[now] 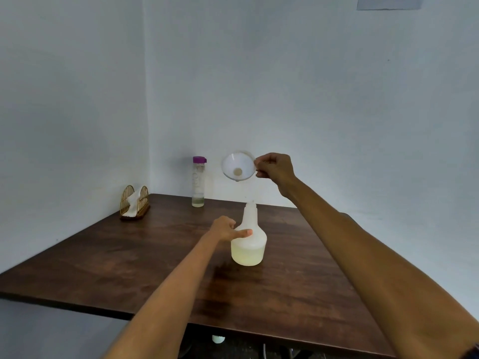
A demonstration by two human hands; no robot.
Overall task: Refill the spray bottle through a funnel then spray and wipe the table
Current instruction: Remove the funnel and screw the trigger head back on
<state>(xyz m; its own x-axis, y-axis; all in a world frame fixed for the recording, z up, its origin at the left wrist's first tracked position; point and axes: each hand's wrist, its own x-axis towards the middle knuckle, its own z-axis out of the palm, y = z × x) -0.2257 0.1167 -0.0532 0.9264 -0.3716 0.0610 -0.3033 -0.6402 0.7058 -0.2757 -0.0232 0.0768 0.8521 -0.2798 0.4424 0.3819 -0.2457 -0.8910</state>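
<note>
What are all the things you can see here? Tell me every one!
spray bottle: 1, cloudy white with pale yellowish liquid inside, cap off, standing mid-table
funnel: 1, white, held in the air above the bottle
water bottle: 1, clear with purple lid, almost empty, standing at the table's back edge
napkin holder: 1, gold wire, white napkins inside, back left corner of the table
table: 1, dark brown wood, in the wall corner
paper notice: 1, grey-white, wall, top right
left hand: 1, gripping the spray bottle's shoulder
right hand: 1, pinching the funnel's rim
</note>
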